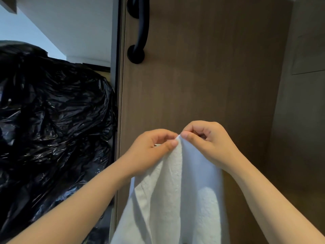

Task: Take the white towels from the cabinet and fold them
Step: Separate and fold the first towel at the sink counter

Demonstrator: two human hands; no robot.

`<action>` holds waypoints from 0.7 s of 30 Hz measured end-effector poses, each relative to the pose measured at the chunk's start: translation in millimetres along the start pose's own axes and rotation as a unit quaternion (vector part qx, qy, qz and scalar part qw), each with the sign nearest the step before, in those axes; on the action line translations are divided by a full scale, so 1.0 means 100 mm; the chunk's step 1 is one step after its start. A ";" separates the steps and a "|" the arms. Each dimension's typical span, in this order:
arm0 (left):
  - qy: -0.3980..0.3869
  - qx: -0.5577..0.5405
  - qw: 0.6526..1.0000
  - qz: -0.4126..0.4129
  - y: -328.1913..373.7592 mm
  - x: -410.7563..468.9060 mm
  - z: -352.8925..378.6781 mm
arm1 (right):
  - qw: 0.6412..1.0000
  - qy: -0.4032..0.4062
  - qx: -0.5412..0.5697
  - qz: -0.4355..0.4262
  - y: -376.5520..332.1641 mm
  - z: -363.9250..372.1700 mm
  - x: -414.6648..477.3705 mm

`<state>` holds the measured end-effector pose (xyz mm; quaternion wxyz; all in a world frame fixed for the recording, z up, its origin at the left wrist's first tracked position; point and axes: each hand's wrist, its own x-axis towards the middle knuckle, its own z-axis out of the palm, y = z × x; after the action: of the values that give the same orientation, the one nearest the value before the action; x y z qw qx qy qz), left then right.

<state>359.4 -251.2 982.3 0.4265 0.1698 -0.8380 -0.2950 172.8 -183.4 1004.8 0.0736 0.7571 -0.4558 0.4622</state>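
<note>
Left hand (154,147) and right hand (205,138) side by side, fingertips almost touching. Each pinches top edge of white towel (175,191), thumb against forefinger. Towel hangs straight down from pinch, long axis vertical, before wooden door (202,76). Neither hand nearer. Judgement: next, spread hands apart along edge.

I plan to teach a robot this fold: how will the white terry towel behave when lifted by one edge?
The white terry towel is probably floppy: it hangs in soft folds below the left hand and right hand. It seems light, since fingertip pinches carry it. Its rough pile likely resists slipping.
</note>
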 end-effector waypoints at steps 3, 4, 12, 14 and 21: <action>0.044 -0.044 0.998 -0.032 -0.09 -0.01 -0.03 | 1.000 -0.015 0.010 0.016 0.01 0.05 -0.02; 0.075 -0.032 0.996 -0.036 -0.13 0.00 -0.06 | 0.999 -0.020 0.012 0.028 0.03 0.06 -0.03; 0.258 0.095 0.956 -0.104 -0.37 0.02 -0.43 | 0.990 -0.049 -0.014 0.133 0.39 0.00 -0.27; 0.263 0.111 0.950 -0.124 -0.43 0.01 -0.43 | 0.989 -0.035 -0.032 0.139 0.45 -0.01 -0.29; 0.191 0.268 0.939 -0.102 -0.40 -0.10 -0.44 | 0.995 -0.013 -0.065 0.080 0.37 0.06 -0.24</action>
<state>401.8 -291.7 970.9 0.4852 0.4156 -0.7667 -0.0635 144.3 -193.2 971.9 0.0798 0.7179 -0.5447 0.4260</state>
